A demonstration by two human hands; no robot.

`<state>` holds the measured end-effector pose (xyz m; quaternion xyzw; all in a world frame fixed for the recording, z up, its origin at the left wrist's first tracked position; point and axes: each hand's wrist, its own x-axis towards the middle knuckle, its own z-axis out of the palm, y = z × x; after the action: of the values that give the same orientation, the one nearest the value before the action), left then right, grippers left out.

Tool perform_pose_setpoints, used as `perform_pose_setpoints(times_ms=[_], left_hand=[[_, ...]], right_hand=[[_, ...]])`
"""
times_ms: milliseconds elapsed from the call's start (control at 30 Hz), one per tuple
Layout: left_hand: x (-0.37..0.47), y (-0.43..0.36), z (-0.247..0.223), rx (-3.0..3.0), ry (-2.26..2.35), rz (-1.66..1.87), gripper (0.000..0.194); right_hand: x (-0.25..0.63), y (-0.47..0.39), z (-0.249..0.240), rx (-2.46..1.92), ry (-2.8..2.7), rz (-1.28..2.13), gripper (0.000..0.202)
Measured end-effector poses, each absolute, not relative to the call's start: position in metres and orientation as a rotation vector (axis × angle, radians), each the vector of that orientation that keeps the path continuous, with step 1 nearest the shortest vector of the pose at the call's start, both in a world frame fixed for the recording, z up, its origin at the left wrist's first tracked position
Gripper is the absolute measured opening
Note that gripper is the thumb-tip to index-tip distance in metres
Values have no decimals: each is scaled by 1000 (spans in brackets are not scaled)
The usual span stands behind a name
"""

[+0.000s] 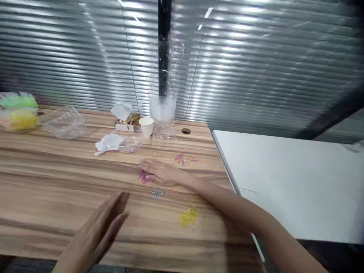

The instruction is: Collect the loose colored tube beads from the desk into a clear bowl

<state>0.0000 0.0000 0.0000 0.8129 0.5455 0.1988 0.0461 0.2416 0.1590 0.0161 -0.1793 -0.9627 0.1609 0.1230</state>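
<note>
My right hand [159,172] lies flat over a small pile of pink bits [144,177], palm down with fingers stretched out to the left. Part of that pile is hidden under it. Nearer to me, my left hand [99,223] hovers by the table's front with its fingers stretched and nothing in it. A little heap of silvery bits [157,193] sits between the hands. To its right is a heap of yellow bits [188,217]. Mixed coloured bits [183,159] are scattered beyond my right wrist. The pieces are too small to name.
Along the back of the wooden table [57,182] stand a white paper cup [146,127], stacked clear cups [163,108], a tissue box [129,122] and clear containers [65,123]. Crumpled tissue [109,143] lies by a clear round dish [131,144]. A white table [284,182] adjoins on the right.
</note>
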Motion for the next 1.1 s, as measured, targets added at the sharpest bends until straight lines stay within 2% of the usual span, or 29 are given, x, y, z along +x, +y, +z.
perform_pose_setpoints(times_ms=[467,600,833,967,1100], left_hand=[[-1,-4,-8,2365,1767,705,55],[-1,-4,-7,2345,1763,706,54],[-5,4,-9,2397,1710,727,58],[-3,5,-9,2509,1667,676,57],[19,5,-4,2637,1498,549,60]], right_hand=[[191,165,6,-319,-2668,715,44],[198,167,18,-347,-2526,727,43],[281,172,48,-740,-2187,445,36],[315,162,30,-770,-2458,177,30],[316,147,16,-674,-2702,55,40]])
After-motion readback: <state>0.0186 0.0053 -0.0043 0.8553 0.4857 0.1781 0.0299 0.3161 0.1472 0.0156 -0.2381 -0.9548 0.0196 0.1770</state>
